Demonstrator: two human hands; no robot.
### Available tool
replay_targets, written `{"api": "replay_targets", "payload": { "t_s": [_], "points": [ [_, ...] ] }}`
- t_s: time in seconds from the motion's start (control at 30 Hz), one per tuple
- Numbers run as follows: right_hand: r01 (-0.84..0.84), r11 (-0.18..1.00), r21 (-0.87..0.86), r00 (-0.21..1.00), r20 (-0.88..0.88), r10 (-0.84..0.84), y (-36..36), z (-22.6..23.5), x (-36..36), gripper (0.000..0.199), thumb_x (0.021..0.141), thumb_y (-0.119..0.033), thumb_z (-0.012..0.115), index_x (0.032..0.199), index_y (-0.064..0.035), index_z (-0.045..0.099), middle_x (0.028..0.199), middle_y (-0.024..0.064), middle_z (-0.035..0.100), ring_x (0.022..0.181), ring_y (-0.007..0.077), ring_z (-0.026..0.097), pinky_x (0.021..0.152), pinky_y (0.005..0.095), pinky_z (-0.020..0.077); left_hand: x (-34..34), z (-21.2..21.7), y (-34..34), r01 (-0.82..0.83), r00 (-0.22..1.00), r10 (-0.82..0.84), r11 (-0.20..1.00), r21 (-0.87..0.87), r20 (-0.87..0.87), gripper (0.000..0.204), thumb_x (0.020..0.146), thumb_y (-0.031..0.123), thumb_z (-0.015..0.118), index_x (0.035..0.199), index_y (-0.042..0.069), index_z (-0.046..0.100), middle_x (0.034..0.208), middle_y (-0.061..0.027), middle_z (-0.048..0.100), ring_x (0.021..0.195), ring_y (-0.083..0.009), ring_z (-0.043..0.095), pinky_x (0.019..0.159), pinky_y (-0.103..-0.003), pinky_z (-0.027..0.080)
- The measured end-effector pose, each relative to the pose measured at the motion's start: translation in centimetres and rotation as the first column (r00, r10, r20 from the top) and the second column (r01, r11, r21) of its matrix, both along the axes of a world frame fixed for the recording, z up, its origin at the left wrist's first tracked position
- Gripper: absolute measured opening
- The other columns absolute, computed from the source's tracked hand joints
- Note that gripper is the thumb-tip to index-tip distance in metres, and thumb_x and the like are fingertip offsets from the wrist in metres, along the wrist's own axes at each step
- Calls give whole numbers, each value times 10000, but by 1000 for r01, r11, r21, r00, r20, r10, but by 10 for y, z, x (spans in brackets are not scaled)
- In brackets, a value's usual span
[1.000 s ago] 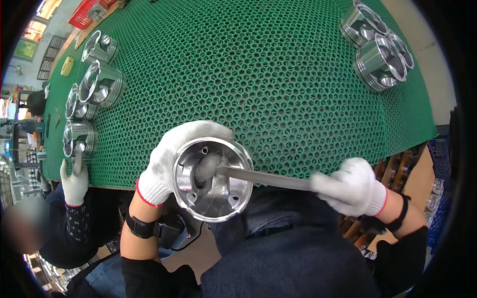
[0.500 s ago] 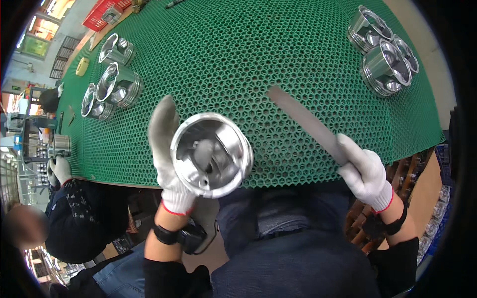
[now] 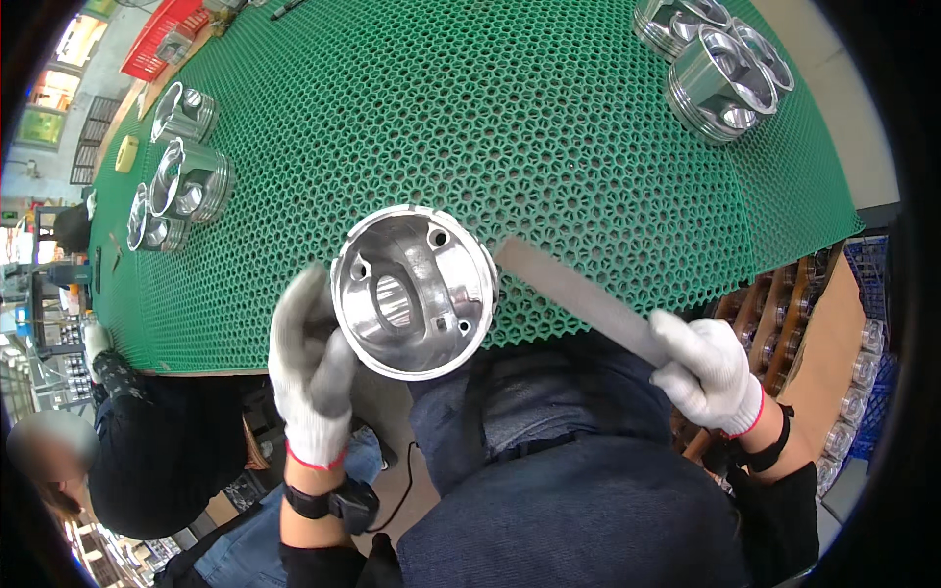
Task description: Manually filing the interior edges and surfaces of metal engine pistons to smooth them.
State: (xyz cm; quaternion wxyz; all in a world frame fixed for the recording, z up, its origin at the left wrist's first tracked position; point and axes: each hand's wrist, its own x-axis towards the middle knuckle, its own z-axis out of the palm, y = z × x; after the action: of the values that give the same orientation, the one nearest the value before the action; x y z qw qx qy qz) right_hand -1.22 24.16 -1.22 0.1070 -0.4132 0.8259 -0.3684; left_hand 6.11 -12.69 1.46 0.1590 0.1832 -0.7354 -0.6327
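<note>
My left hand (image 3: 312,367), in a white knit glove, holds a shiny metal piston (image 3: 412,292) with its hollow underside facing me, just over the near edge of the green honeycomb mat (image 3: 510,127). My right hand (image 3: 711,370), also gloved, grips the handle end of a flat grey metal file (image 3: 578,299). The file's tip lies next to the piston's right side; I cannot tell whether it touches the skirt.
Three pistons (image 3: 181,181) stand at the mat's left edge and two or three more pistons (image 3: 720,64) at the far right. A person in dark clothes (image 3: 147,461) works at the left. Crates of metal parts (image 3: 853,343) sit low on the right.
My left hand has turned and tilted the piston, shifting it right and toward me. My right hand has brought the file back in until its tip is beside the piston.
</note>
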Motion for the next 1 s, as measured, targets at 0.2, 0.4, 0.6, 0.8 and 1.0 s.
{"api": "replay_targets", "payload": {
  "t_s": [0.2, 0.4, 0.6, 0.8, 1.0],
  "points": [
    [-100, 992, -78, 975, -206, 82, -68, 42, -16, 603, 756, -146, 694, 1339, -88, 550, 578, 61, 585, 413, 219, 528, 405, 334, 389, -55, -10, -34, 526, 850, -524, 839, -138, 53, 516, 802, 131, 705, 1270, -14, 543, 1225, -137, 613, 1099, -208, 613, 956, -337, 499],
    [-242, 967, -83, 958, -181, 224, -110, 40, -30, 557, 785, -143, 672, 1325, -60, 559, 538, 30, 513, 399, 230, 494, 412, 350, 382, -76, -4, -30, 603, 792, -604, 797, 43, 92, 531, 797, 306, 713, 1211, -4, 594, 1136, -95, 660, 1023, -185, 643, 934, -321, 507],
    [-192, 981, 8, 923, -339, 183, -97, 39, -42, 400, 720, -119, 678, 1120, -107, 675, 527, 31, 530, 409, 200, 520, 392, 340, 365, -76, 4, -26, 612, 785, -594, 788, -67, 175, 630, 796, 432, 724, 1200, -32, 588, 1063, -113, 678, 984, -180, 656, 890, -325, 528],
    [-213, 974, -80, 962, -190, 195, -112, 38, -53, 537, 819, -142, 654, 1346, -158, 558, 510, 8, 522, 399, 184, 540, 373, 315, 394, -78, 1, -29, 599, 771, -634, 753, 271, 59, 797, 840, 640, 562, 1181, -80, 573, 1074, -135, 659, 984, -195, 653, 873, -316, 528],
    [-231, 964, 135, 909, -325, 263, -113, 50, -71, 509, 849, -166, 634, 1351, -173, 550, 478, 20, 511, 372, 181, 526, 372, 304, 405, -81, 3, -32, 617, 748, -641, 767, 174, 172, 510, 839, 316, 689, 1186, -44, 590, 1109, -131, 647, 977, -199, 649, 871, -312, 524]
  ]
}}
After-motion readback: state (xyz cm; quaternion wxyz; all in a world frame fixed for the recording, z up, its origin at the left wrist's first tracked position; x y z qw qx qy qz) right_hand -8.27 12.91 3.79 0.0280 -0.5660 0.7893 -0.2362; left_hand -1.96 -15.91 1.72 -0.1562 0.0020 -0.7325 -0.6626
